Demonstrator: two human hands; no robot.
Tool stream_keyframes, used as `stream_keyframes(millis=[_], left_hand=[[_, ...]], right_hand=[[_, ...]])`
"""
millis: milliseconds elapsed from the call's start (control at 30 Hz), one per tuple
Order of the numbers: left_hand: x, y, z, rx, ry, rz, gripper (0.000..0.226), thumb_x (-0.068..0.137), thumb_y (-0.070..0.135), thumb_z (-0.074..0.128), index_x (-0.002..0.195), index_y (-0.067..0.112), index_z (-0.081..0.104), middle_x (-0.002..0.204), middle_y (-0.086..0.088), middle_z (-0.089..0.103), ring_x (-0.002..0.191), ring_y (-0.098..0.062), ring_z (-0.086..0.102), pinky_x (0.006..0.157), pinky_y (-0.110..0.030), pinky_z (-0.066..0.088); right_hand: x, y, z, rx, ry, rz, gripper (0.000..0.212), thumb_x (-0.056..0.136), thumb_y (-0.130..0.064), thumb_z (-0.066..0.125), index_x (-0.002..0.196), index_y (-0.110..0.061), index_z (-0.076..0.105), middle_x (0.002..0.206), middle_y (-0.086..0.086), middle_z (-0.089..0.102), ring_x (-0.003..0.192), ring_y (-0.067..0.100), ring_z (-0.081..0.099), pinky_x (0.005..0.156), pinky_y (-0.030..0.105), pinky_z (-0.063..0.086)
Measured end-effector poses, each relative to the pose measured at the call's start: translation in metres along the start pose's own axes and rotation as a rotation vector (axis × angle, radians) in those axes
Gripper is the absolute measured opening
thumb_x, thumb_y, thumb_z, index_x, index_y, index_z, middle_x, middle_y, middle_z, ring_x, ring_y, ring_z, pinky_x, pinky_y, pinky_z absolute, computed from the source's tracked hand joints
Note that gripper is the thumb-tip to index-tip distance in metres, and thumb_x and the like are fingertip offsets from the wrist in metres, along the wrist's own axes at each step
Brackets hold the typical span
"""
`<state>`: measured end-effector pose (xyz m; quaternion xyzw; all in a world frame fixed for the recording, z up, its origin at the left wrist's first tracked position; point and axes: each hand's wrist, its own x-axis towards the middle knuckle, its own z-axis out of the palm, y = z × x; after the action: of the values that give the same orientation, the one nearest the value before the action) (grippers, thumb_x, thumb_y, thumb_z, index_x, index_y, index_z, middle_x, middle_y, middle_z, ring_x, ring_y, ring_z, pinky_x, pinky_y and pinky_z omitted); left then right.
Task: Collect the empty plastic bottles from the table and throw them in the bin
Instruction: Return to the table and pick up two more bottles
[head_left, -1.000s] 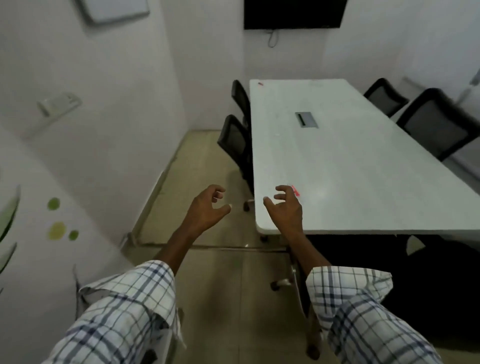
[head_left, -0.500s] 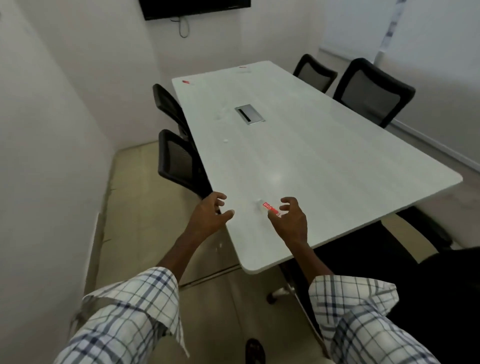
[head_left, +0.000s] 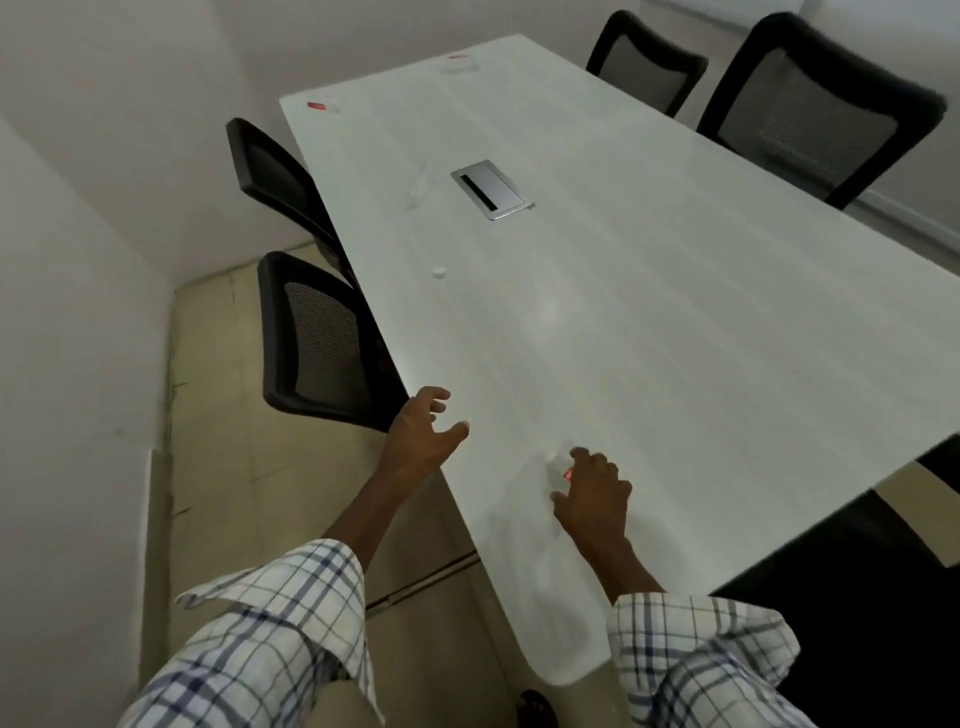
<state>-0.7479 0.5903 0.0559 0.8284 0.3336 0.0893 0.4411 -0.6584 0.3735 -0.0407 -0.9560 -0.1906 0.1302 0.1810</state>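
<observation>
A long white table (head_left: 675, 322) fills the view. A clear plastic bottle with a red label (head_left: 560, 469) lies near its front left edge. My right hand (head_left: 597, 499) is on it, thumb and fingers curled around it while it rests on the table. My left hand (head_left: 423, 431) hovers at the table's left edge, fingers spread, holding nothing. Another clear bottle (head_left: 418, 189) lies beside the cable box. Two more red-labelled bottles lie at the far left corner (head_left: 322, 106) and the far end (head_left: 460, 61). A white cap (head_left: 440, 272) sits alone. No bin is in view.
A silver cable box (head_left: 491, 189) is set into the table's middle. Two black mesh chairs (head_left: 322, 338) (head_left: 275, 176) stand along the left side, two more (head_left: 815, 104) (head_left: 649, 62) on the right. A wall runs close on the left, with a narrow floor strip between.
I have come closer and turned towards the table. My right hand has dropped onto the nearest bottle and curled around it. My left hand has moved to the table's edge.
</observation>
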Motion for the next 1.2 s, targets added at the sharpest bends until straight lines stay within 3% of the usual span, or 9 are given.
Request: stream_keyframes(millis=[100, 267, 467, 700, 967, 1200], left_hand=[[0.045, -0.007, -0.02, 0.004, -0.021, -0.014, 0.046, 0.082, 0.029, 0.073, 0.123, 0.022, 0.054, 0.118, -0.001, 0.059, 0.11, -0.018, 0.056, 0.084, -0.027, 0.046], [0.11, -0.008, -0.064, 0.038, -0.013, 0.015, 0.048, 0.083, 0.031, 0.072, 0.126, 0.021, 0.053, 0.12, 0.0, 0.059, 0.109, -0.015, 0.055, 0.084, -0.027, 0.045], [0.191, -0.02, -0.139, 0.075, -0.035, 0.075, 0.048, 0.082, 0.03, 0.072, 0.125, 0.021, 0.053, 0.119, -0.001, 0.059, 0.106, -0.015, 0.055, 0.086, -0.03, 0.048], [0.304, -0.037, -0.241, 0.151, -0.119, 0.163, 0.046, 0.084, 0.029, 0.07, 0.125, 0.019, 0.052, 0.114, -0.003, 0.061, 0.102, -0.015, 0.057, 0.086, -0.031, 0.049], [0.413, -0.041, -0.259, 0.198, -0.229, 0.238, 0.043, 0.081, 0.032, 0.071, 0.12, 0.023, 0.055, 0.113, 0.001, 0.06, 0.102, -0.018, 0.059, 0.087, -0.034, 0.052], [0.532, -0.035, -0.243, 0.267, -0.307, 0.31, 0.041, 0.08, 0.028, 0.073, 0.117, 0.02, 0.058, 0.111, -0.003, 0.063, 0.094, -0.017, 0.057, 0.084, -0.03, 0.047]], right_hand=[[0.027, -0.018, 0.008, 0.063, -0.008, 0.037, 0.052, 0.088, -0.032, 0.069, 0.134, -0.016, 0.053, 0.123, 0.008, 0.058, 0.114, 0.028, 0.057, 0.091, 0.042, 0.044], [0.081, -0.086, -0.007, 0.352, 0.094, 0.02, 0.052, 0.085, -0.028, 0.076, 0.131, -0.011, 0.059, 0.116, 0.012, 0.062, 0.108, 0.031, 0.061, 0.091, 0.044, 0.051], [0.15, -0.202, -0.023, 0.466, 0.206, -0.027, 0.046, 0.093, -0.037, 0.066, 0.133, -0.017, 0.058, 0.117, 0.009, 0.06, 0.1, 0.024, 0.063, 0.079, 0.027, 0.044], [0.221, -0.314, -0.019, 0.584, 0.335, 0.1, 0.041, 0.093, -0.044, 0.062, 0.129, -0.026, 0.056, 0.114, 0.004, 0.065, 0.102, 0.024, 0.065, 0.083, 0.032, 0.048], [0.287, -0.357, -0.003, 0.609, 0.41, 0.29, 0.034, 0.09, -0.041, 0.06, 0.117, -0.024, 0.049, 0.106, 0.004, 0.07, 0.093, 0.03, 0.065, 0.076, 0.036, 0.046], [0.363, -0.356, 0.032, 0.578, 0.483, 0.472, 0.039, 0.089, -0.039, 0.062, 0.121, -0.02, 0.049, 0.111, 0.004, 0.068, 0.099, 0.03, 0.065, 0.076, 0.032, 0.042]])
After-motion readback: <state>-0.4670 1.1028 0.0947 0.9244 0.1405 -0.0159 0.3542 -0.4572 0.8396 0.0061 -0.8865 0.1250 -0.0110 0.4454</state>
